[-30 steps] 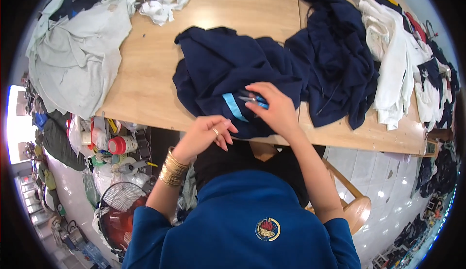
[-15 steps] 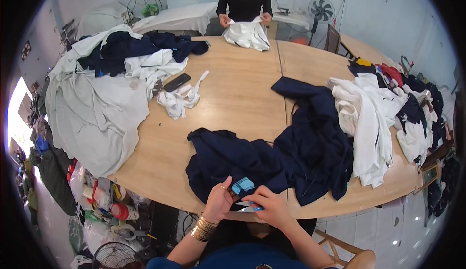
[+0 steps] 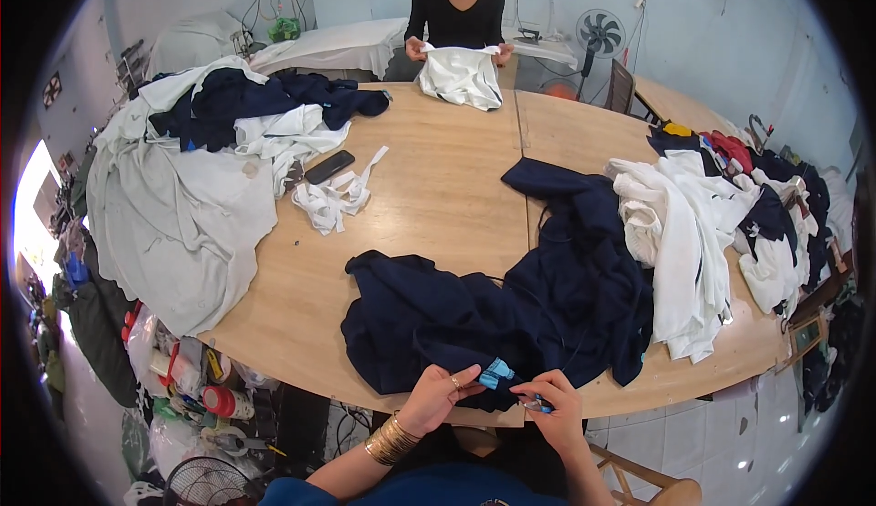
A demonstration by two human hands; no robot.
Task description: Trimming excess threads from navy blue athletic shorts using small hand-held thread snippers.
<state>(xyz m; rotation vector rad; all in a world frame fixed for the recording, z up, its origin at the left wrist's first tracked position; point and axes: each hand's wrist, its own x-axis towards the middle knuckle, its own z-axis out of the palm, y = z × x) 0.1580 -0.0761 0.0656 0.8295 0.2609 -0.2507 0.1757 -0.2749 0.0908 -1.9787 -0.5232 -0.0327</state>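
The left hand (image 3: 438,395) pinches a small blue tag (image 3: 497,374) at the near edge of the dark blue garment (image 3: 474,319). The right hand (image 3: 552,401) pinches a small tool, just right of the tag. Farther off, a phone (image 3: 329,166) lies on the wooden table (image 3: 438,187).

A small tool in the right hand (image 3: 554,403) was mostly hidden by its fingers (image 3: 534,386); the blue tag (image 3: 497,374) was too small to make out.

head view: worn on the person's head | faces forward and down across the wooden tabletop (image 3: 429,187) | own hands close at lower edge | fisheye bends the rim | single view
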